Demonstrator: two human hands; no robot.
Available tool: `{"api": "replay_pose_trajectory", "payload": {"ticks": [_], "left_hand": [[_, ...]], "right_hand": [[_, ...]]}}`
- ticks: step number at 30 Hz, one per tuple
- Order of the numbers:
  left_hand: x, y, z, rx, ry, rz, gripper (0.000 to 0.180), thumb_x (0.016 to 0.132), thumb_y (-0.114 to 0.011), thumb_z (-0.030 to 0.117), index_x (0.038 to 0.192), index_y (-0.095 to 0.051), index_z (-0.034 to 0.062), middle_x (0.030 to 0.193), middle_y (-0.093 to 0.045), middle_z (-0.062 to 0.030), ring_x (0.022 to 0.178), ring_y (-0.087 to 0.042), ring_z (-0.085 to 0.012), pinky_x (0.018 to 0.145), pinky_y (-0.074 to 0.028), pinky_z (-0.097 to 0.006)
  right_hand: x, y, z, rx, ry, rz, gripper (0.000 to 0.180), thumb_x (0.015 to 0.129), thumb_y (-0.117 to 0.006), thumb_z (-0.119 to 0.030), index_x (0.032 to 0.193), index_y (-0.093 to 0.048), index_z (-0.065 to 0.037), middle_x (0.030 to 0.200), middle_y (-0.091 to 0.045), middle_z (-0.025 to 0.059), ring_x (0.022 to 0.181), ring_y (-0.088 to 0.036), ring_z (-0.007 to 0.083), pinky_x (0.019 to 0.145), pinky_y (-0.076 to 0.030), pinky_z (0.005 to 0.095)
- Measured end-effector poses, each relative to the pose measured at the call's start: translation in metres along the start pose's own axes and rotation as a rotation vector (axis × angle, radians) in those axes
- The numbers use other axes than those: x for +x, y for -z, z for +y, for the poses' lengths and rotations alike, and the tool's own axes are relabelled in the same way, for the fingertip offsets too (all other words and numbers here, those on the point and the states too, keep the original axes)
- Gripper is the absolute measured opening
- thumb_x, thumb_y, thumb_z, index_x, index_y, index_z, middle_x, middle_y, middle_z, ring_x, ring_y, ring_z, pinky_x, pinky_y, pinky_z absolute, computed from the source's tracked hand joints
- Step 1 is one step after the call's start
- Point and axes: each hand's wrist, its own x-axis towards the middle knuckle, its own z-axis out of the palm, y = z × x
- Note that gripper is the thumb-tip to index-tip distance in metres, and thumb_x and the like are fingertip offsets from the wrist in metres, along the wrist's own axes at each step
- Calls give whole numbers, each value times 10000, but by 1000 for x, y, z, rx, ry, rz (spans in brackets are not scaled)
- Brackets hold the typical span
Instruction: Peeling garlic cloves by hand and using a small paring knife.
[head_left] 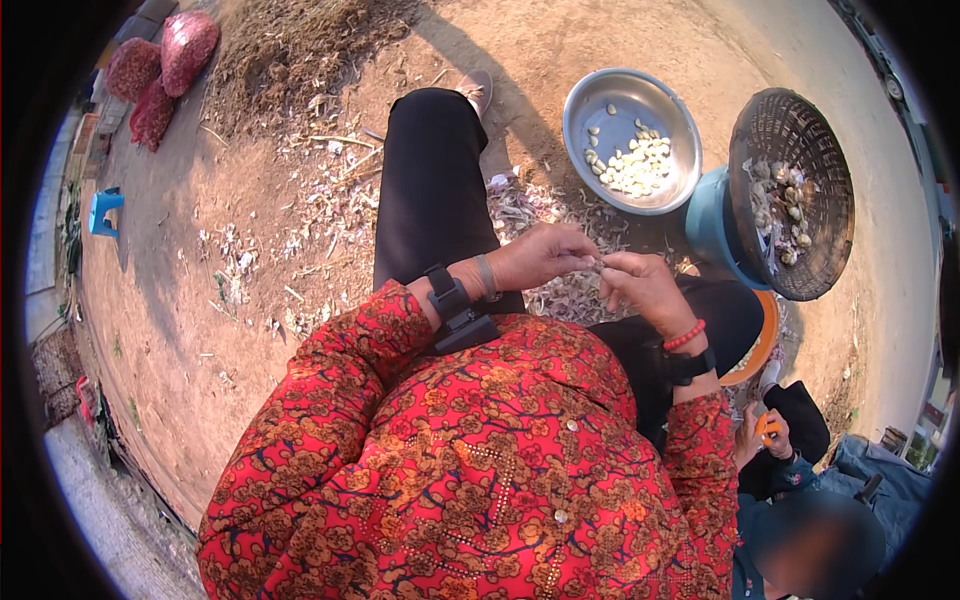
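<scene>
Over my lap, my left hand (540, 257) and my right hand (645, 288) meet with fingertips pinched together. Between them is a small garlic clove (598, 263), mostly covered by the fingers. Beyond my hands, a silver metal basin (688, 160) holds peeled garlic cloves (640, 163), heaped toward one side. To the right, a dark woven basket (830, 210) with garlic bulbs (790, 205) rests tilted on a teal bucket (712, 225). Garlic skins (560, 295) cover the ground beneath my hands.
An orange tub (762, 345) stands by my right leg. At the lower right, a co-worker's hands (765, 435) hold something orange. Red mesh sacks (185, 55), a blue stool (105, 212) and a heap of dry plant matter (290, 55) lie at the left and far left.
</scene>
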Motion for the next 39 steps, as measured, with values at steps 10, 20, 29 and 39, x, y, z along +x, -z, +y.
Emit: {"api": "replay_pose_trajectory", "payload": {"ticks": [10, 20, 29, 39], "left_hand": [[2, 0, 3, 1, 106, 62, 199, 766, -637, 164, 920, -593, 47, 793, -558, -80, 750, -541, -209, 679, -425, -303], [2, 3, 0, 103, -72, 91, 185, 714, -669, 145, 848, -589, 46, 721, -507, -63, 724, -518, -207, 657, -413, -309], [1, 0, 1, -459, 296, 88, 161, 829, -595, 176, 882, -612, 25, 672, -519, 11, 555, -444, -50, 485, -373, -210], [1, 2, -1, -437, 351, 109, 150, 837, -579, 154, 896, -606, 19, 611, -493, 10, 522, -430, -38, 447, -337, -193]], "right_hand": [[9, -9, 16, 34, 59, 118, 167, 823, -519, -83, 886, -606, 45, 610, -572, 56, 454, -525, 98, 433, -426, 219], [8, -14, 12, 86, 26, 73, 192, 825, -527, -103, 938, -594, 36, 660, -583, 57, 494, -549, 105, 456, -418, 204], [4, -12, 10, 209, 1, 91, 232, 845, -516, -132, 1007, -584, 19, 671, -601, 33, 525, -574, 86, 446, -364, 159], [3, -15, 6, 133, 19, 122, 243, 844, -510, -123, 1021, -573, 31, 672, -598, 27, 546, -577, 82, 464, -379, 167]]}}
